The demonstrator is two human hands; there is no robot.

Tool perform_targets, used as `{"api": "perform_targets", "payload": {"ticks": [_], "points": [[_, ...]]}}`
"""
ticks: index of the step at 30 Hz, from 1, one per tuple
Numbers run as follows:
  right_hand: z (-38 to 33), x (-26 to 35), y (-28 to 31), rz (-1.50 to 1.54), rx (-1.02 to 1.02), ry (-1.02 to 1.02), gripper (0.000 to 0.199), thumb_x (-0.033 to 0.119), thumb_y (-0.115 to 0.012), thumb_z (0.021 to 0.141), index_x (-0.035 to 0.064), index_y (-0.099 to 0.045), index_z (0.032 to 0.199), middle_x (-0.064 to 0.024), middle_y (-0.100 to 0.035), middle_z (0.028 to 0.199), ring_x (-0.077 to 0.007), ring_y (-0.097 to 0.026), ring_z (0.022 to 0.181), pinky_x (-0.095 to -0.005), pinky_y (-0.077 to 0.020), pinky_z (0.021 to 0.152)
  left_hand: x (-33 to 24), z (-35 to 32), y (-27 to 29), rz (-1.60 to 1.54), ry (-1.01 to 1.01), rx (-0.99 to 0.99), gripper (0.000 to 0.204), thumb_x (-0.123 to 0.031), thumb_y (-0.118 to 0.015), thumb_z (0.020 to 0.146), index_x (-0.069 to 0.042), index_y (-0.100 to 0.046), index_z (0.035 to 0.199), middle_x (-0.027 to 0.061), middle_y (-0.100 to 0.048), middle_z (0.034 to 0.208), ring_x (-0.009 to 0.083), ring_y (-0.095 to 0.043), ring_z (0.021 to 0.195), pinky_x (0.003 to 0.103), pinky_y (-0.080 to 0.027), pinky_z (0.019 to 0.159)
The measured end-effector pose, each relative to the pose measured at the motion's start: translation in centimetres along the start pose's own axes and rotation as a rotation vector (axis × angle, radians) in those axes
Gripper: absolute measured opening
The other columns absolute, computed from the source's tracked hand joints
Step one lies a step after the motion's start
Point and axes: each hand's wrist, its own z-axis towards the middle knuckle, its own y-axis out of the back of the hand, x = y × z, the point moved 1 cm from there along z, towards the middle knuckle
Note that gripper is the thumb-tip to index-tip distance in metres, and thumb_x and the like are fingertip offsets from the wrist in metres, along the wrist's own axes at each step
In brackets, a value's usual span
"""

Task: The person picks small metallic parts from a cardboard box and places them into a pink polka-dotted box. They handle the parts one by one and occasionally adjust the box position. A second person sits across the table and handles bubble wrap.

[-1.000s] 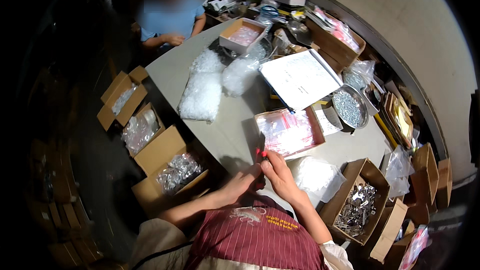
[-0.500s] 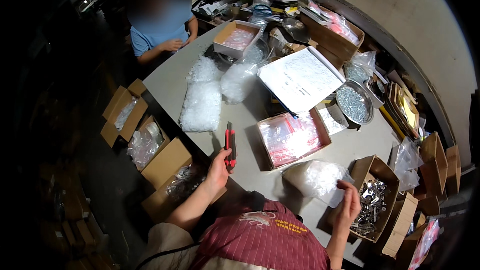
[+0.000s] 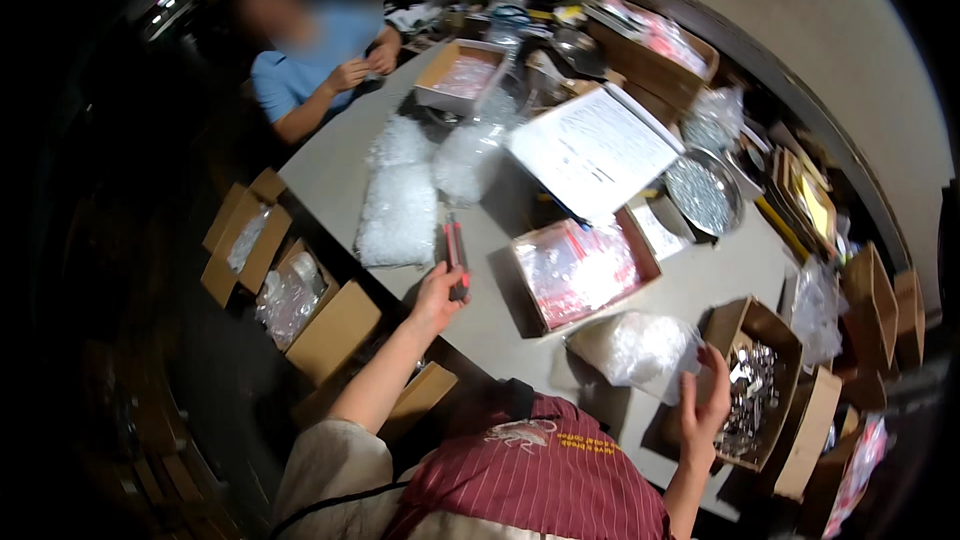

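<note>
A red and black utility knife [image 3: 455,252] points away from me over the left part of the table, with my left hand [image 3: 436,302] closed round its near end. Beside the white-filled clear plastic bag [image 3: 634,348] near the table's front edge is my right hand [image 3: 708,402]. Its thumb and fingers are apart at the bag's loose right end; whether they touch the film is hard to tell. Just right of that hand stands a cardboard box [image 3: 790,335] of small metal parts.
An open box of red-edged plastic bags [image 3: 580,275] sits mid-table, below a clipboard with paper [image 3: 595,152]. White-filled bags [image 3: 398,210] lie at the left. A steel bowl [image 3: 738,220] stands right. Open cartons [image 3: 335,330] line the left floor. A person in blue [image 3: 320,70] sits opposite.
My left hand has moved forward with the knife, closer to the white-filled bags. The fingers of my right hand have spread from the bag's edge. The other person's hands have risen.
</note>
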Motion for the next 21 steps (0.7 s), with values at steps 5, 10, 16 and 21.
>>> {"api": "perform_targets", "payload": {"ticks": [5,10,16,21], "points": [[0.5,1.1,-0.5,-0.327,0.340,0.203,0.076,0.036,-0.074,0.088,-0.0029,-0.042,0.146,-0.0229,-0.049,0.143,-0.0391,-0.045,0.135,-0.0543,-0.0236,0.121,-1.0,-3.1,0.3,0.950,-0.379,-0.010,0.050,-0.021,-0.067,0.096,0.003,-0.049,0.136,0.0202,-0.065,0.126,0.0323,-0.065,0.112,0.045,-0.057,0.084],[0.6,0.7,1.1,-0.409,0.432,0.248,0.083,0.060,-0.070,0.084,0.0023,-0.051,0.141,-0.0149,-0.056,0.138,-0.0339,-0.049,0.133,-0.0593,-0.0139,0.123,-0.8,-8.5,-1.4,1.547,-0.879,-0.101,0.040,-0.008,-0.065,0.089,0.002,-0.059,0.127,0.0206,-0.061,0.125,0.0395,-0.055,0.118,0.047,-0.044,0.101],[-0.9,-1.5,1.5,-0.519,0.584,0.244,0.054,0.043,-0.079,0.080,0.0113,-0.064,0.121,-0.0120,-0.058,0.134,-0.0332,-0.049,0.133,-0.0617,-0.0177,0.122,4.2,-12.9,-9.7,1.076,-0.494,0.424,0.019,-0.006,-0.062,0.094,-0.004,-0.070,0.111,0.0124,-0.069,0.103,0.0286,-0.067,0.090,0.036,-0.055,0.072],[0.7,-4.9,0.4,-0.312,0.515,0.244,0.019,0.010,-0.069,0.081,0.0082,-0.069,0.100,-0.0086,-0.067,0.110,-0.0309,-0.063,0.107,-0.0468,-0.0459,0.102,11.1,-10.8,-13.8,1.187,-0.601,0.659,0.036,-0.011,-0.068,0.090,-0.003,-0.064,0.124,0.0176,-0.065,0.117,0.0299,-0.069,0.092,0.040,-0.057,0.079]]}}
